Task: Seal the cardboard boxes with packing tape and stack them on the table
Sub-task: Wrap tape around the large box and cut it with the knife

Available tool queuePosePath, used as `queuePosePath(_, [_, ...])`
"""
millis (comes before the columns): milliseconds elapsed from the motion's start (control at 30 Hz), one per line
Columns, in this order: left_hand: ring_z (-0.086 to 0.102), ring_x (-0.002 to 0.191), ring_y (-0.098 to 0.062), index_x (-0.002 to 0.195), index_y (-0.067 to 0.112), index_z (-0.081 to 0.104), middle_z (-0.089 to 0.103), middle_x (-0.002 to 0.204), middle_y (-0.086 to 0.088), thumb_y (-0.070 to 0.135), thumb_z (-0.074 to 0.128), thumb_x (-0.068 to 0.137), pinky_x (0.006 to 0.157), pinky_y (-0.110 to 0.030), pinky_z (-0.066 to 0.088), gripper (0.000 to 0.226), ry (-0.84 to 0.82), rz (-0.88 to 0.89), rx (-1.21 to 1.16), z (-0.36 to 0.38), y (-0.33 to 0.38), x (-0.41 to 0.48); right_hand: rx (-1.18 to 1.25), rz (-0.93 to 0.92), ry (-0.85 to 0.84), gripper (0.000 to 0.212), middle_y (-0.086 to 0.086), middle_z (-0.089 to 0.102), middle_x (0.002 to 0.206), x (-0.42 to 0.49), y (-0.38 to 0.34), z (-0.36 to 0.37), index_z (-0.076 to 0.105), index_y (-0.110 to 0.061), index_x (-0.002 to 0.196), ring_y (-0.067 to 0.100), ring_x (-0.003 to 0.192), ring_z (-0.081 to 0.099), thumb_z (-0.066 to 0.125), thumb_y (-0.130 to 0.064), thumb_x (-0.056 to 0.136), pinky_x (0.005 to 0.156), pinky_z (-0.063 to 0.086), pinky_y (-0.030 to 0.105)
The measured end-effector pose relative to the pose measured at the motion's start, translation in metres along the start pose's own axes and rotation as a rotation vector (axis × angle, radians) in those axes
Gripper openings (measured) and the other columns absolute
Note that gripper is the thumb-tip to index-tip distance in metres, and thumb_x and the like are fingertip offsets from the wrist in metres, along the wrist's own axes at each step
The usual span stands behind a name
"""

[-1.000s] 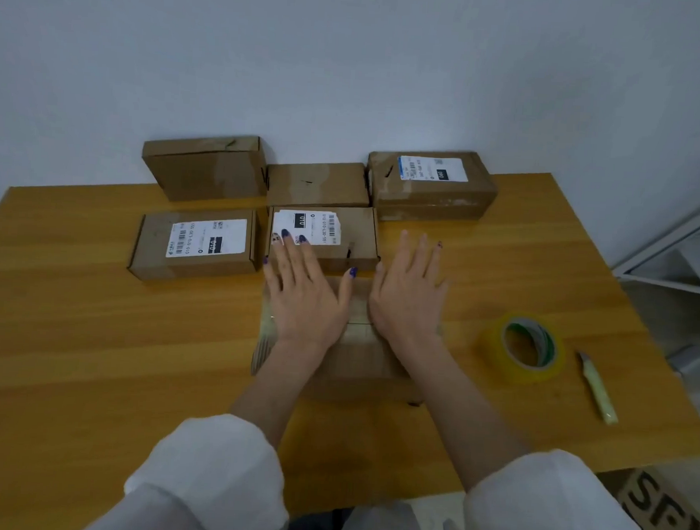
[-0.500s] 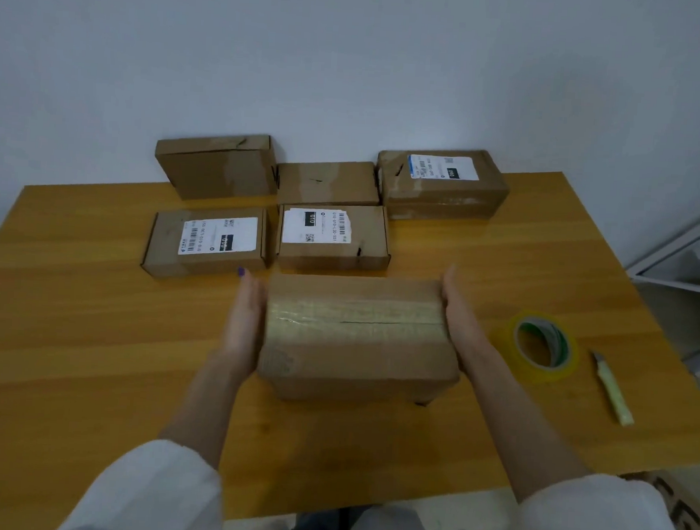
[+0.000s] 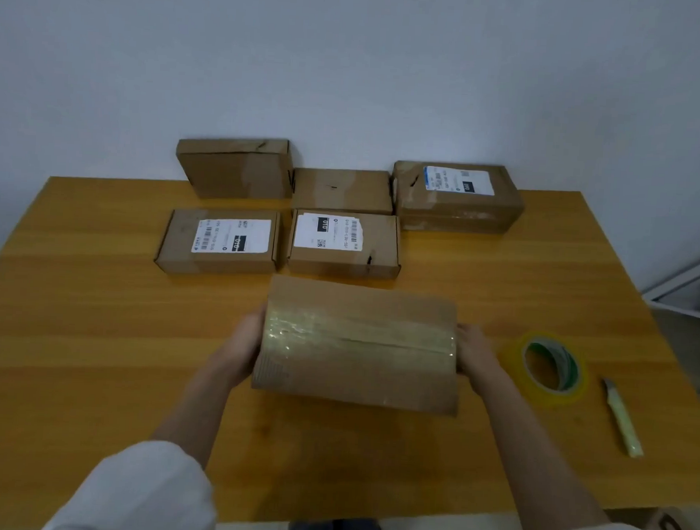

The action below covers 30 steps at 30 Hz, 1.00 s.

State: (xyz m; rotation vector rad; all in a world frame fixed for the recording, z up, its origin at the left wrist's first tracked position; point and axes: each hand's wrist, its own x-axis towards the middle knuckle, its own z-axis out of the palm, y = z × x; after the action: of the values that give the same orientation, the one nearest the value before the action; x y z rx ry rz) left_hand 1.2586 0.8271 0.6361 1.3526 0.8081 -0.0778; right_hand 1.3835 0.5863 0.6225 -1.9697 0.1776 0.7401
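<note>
The taped brown cardboard box (image 3: 359, 347) was clamped between left hand (image 3: 238, 350) and right hand (image 3: 478, 354), fingers (image 3: 469, 333) pressed flat on its ends. Held seemingly by pressure alone, it was judged liable to be dropped.

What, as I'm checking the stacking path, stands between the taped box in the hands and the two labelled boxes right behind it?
Nothing visible does. The taped box, held between the left hand and right hand, faces the labelled boxes with no object between. The tape roll and knife lie off to its right.
</note>
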Motion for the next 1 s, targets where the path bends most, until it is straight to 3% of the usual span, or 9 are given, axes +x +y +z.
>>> queuePosePath(133, [0.069, 0.076, -0.011, 0.106, 0.024, 0.064, 0.073, 0.086, 0.001, 0.029, 0.038, 0.100, 0.063, -0.026, 0.054, 0.027, 0.050, 0.177, -0.246, -0.002, 0.042, -0.002, 0.277, -0.076, -0.029, 0.027, 0.001, 0.065, 0.093, -0.003, -0.050, -0.005, 0.062, -0.017, 0.106, 0.017, 0.083, 0.060, 0.044, -0.038, 0.101, 0.063, 0.046, 0.029])
queuePosePath(233, [0.064, 0.100, -0.010, 0.118, 0.034, 0.059, 0.070, 0.110, 0.006, 0.034, 0.039, 0.099, 0.077, -0.032, 0.053, 0.027, 0.056, 0.345, -0.208, -0.008, 0.080, -0.007, 0.572, -0.247, 0.003, 0.024, 0.001, 0.069, 0.108, -0.009, -0.092, -0.005, 0.064, -0.015, 0.111, 0.018, 0.100, 0.064, 0.053, -0.031, 0.098, 0.076, 0.051, 0.030])
queuePosePath(300, [0.062, 0.095, -0.005, 0.115, 0.030, 0.058, 0.069, 0.103, 0.011, 0.033, 0.037, 0.099, 0.073, -0.027, 0.050, 0.026, 0.102, 0.429, -0.190, -0.012, 0.101, -0.013, 0.734, -0.339, 0.017, 0.018, 0.001, 0.071, 0.099, -0.017, -0.116, -0.007, 0.066, -0.012, 0.104, 0.017, 0.097, 0.065, 0.054, -0.024, 0.097, 0.076, 0.052, 0.027])
queuePosePath(400, [0.056, 0.072, -0.001, 0.083, 0.023, 0.056, 0.065, 0.069, 0.018, 0.029, 0.036, 0.098, 0.063, -0.020, 0.041, 0.026, 0.185, 0.486, -0.300, -0.017, 0.121, -0.021, 0.843, -0.423, 0.014, 0.023, -0.001, 0.072, 0.092, -0.030, -0.144, -0.007, 0.067, -0.008, 0.102, 0.014, 0.089, 0.067, 0.056, -0.027, 0.096, 0.075, 0.052, 0.025])
queuePosePath(667, [0.055, 0.070, 0.003, 0.075, 0.028, 0.055, 0.064, 0.061, 0.021, 0.025, 0.035, 0.101, 0.072, -0.023, 0.039, 0.033, 0.319, 0.588, -0.377, -0.024, 0.132, -0.032, 0.751, -0.505, -0.072, 0.028, 0.008, 0.067, 0.112, -0.035, -0.159, 0.009, 0.065, -0.017, 0.100, 0.020, 0.103, 0.065, 0.062, -0.043, 0.088, 0.090, 0.054, 0.038])
queuePosePath(800, [0.057, 0.088, 0.001, 0.106, 0.023, 0.061, 0.063, 0.091, 0.016, 0.040, 0.037, 0.099, 0.070, -0.023, 0.043, 0.030, 0.353, 0.541, -0.321, -0.046, 0.117, -0.035, 0.643, -0.506, -0.139, 0.043, 0.001, 0.064, 0.125, -0.030, -0.159, 0.033, 0.067, -0.027, 0.116, 0.017, 0.118, 0.057, 0.055, -0.058, 0.087, 0.105, 0.044, 0.042])
queuePosePath(867, [0.059, 0.100, -0.010, 0.130, 0.015, 0.051, 0.063, 0.105, 0.005, 0.039, 0.044, 0.095, 0.082, -0.028, 0.046, 0.043, 0.377, 0.537, -0.204, -0.069, 0.112, -0.033, 0.496, -0.518, -0.191, 0.066, -0.005, 0.061, 0.127, -0.032, -0.158, 0.048, 0.053, -0.030, 0.135, 0.012, 0.117, 0.056, 0.061, -0.062, 0.077, 0.098, 0.048, 0.036])
queuePosePath(933, [0.055, 0.110, -0.016, 0.142, 0.018, 0.036, 0.058, 0.121, -0.001, 0.036, 0.054, 0.091, 0.092, -0.030, 0.043, 0.057, 0.403, 0.555, -0.115, -0.096, 0.117, -0.034, 0.332, -0.546, -0.265, 0.081, -0.011, 0.064, 0.119, -0.033, -0.160, 0.063, 0.041, -0.031, 0.144, 0.008, 0.107, 0.061, 0.071, -0.053, 0.073, 0.087, 0.053, 0.029])
queuePosePath(1000, [0.055, 0.105, -0.009, 0.140, 0.018, 0.037, 0.056, 0.124, 0.003, 0.035, 0.066, 0.083, 0.082, -0.024, 0.043, 0.067, 0.397, 0.574, -0.049, -0.125, 0.127, -0.035, 0.217, -0.574, -0.309, 0.089, -0.011, 0.063, 0.122, -0.032, -0.166, 0.082, 0.034, -0.032, 0.147, 0.009, 0.110, 0.061, 0.080, -0.042, 0.072, 0.095, 0.051, 0.035])
